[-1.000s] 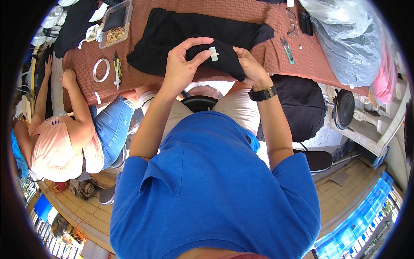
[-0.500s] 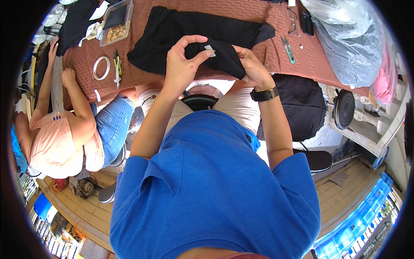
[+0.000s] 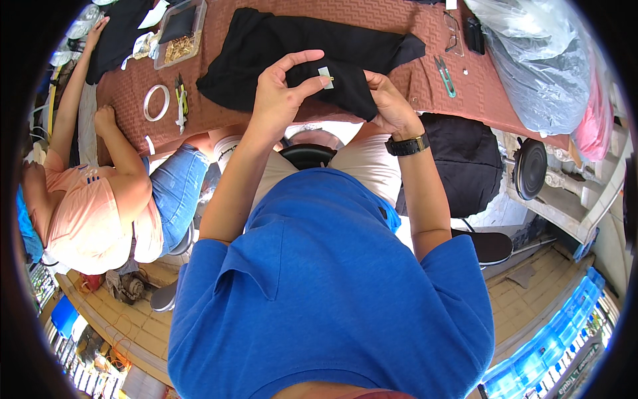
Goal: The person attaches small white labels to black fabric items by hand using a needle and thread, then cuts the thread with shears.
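Head-worn fisheye view, steeply downward, close over brown-clothed table (image 3: 372, 20).

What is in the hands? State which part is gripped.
Left hand pinches a small pale tag against black cloth; right hand grips the cloth's folded edge.

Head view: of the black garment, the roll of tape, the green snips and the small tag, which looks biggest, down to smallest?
1. Black garment, by far.
2. Roll of tape and green snips: too alike to rank.
3. Small tag, pinched by the left hand.
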Motion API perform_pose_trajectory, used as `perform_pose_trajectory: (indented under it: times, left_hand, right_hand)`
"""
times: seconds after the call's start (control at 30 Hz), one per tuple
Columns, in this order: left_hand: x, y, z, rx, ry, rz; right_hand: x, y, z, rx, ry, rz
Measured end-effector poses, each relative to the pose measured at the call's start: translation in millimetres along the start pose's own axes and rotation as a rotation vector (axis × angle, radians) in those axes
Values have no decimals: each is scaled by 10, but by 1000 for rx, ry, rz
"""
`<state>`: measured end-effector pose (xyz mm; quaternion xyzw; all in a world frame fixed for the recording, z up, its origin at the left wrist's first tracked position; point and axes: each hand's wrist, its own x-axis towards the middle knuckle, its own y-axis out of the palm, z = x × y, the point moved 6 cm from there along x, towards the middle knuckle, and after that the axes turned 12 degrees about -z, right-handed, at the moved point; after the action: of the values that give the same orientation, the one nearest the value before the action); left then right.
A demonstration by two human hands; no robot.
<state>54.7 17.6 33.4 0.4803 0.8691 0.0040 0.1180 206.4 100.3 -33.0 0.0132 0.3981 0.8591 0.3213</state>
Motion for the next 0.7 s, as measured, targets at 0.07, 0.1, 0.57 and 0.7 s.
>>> perform_pose_trajectory:
  times: [0.07, 0.1, 0.57, 0.7]
  left_hand:
    - [-16, 11, -29, 22, -23, 3]
    - [-28, 17, -64, 51, -24, 1]
    - [60, 9, 85, 76, 25, -20]
    - [91, -29, 87, 126, 74, -50]
  right_hand:
    - [3, -23, -15, -11, 3, -24]
    - [4, -35, -23, -11, 9, -42]
    - [-20, -155, 103, -308, -186, -359]
    - [-176, -9, 509, -752, -596, -611]
